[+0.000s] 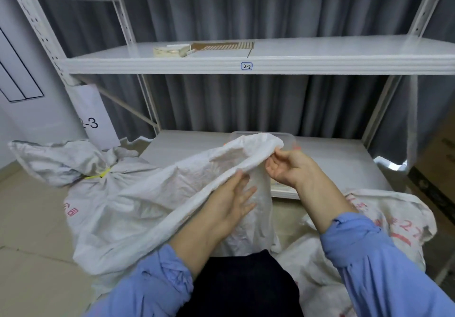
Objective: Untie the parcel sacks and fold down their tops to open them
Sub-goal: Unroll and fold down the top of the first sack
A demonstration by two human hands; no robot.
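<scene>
A white woven sack (152,208) lies in front of me, its untied top lifted and stretched toward the shelf. My right hand (286,167) pinches the sack's upper rim (261,144) between thumb and fingers. My left hand (234,201) lies with straight fingers against the inside of the sack's mouth, below the rim. Behind it to the left, a second sack (56,164) is closed at the neck with a yellow tie (99,174). A third sack (384,220) with red print lies at the right, its top slack.
A white metal shelving unit (246,65) stands right ahead, with a tape roll (170,51) on its middle board and a clear plastic tray (290,139) on the low board. A paper label (94,117) hangs on the left post. Grey curtains hang behind; a cardboard box (435,169) is at the right.
</scene>
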